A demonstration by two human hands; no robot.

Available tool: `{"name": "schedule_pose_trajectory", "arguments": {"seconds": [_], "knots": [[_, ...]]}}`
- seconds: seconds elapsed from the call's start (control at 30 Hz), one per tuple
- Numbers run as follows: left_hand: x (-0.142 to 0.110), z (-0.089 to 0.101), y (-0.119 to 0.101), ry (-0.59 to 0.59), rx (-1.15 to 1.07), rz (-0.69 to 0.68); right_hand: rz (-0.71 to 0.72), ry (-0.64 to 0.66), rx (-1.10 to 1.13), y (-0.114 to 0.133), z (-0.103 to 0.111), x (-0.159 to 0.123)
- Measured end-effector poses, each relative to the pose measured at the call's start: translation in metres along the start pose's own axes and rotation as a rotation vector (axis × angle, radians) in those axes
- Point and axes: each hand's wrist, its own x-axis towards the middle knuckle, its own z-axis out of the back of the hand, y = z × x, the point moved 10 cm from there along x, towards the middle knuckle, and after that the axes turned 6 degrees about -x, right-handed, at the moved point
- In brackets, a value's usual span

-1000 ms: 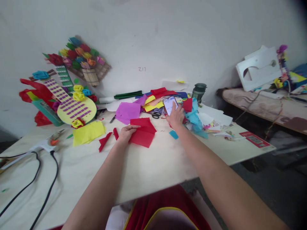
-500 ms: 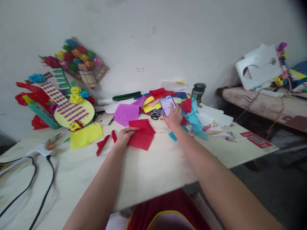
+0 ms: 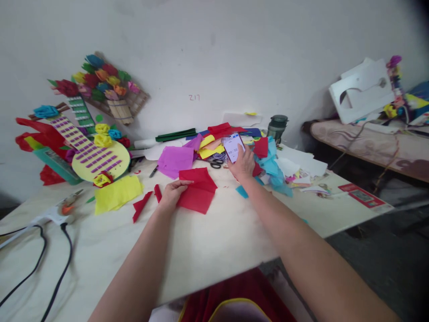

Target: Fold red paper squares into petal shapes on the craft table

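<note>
My left hand (image 3: 173, 193) pinches the left edge of a red crepe paper sheet (image 3: 200, 199) between thumb and fingers. The sheet lies on the table, with a fold or crease across its upper part. My right hand (image 3: 244, 164) is around the lower right of a smartphone (image 3: 232, 146), one finger on its lit screen, which shows timer digits. Behind the phone is a heap of coloured paper. Left of my left hand lie two rolled red paper pieces (image 3: 142, 206). Black-handled scissors (image 3: 216, 164) rest just left of the phone.
A purple sheet (image 3: 174, 162) and a yellow sheet (image 3: 118, 194) lie on the table. Guitar-shaped paper crafts (image 3: 100, 161) with flowers stand at the left. A glue gun (image 3: 62, 213) with black cords sits nearer. A dark bottle (image 3: 277, 127) and blue paper (image 3: 270, 165) are at right.
The camera view has shifted slightly. Both hands keep nearly the same places, on the red paper and at the phone.
</note>
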Motion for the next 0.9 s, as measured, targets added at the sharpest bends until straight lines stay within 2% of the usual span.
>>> {"name": "schedule_pose_trajectory", "arguments": {"seconds": [0.3,0.43,0.67,0.9], "knots": [[-0.004,-0.003,-0.004,-0.011,0.026,0.016,0.009,-0.033,0.013,-0.001,0.003,0.002],[-0.007,-0.004,-0.008,-0.021,0.040,0.007,-0.003,0.003,0.018,-0.003,0.001,0.003],[-0.006,-0.004,-0.007,-0.007,0.058,-0.004,-0.078,0.040,0.085,-0.013,-0.007,0.007],[-0.005,-0.005,-0.007,0.006,0.048,-0.008,-0.229,0.077,0.152,-0.030,-0.014,0.011]]}}
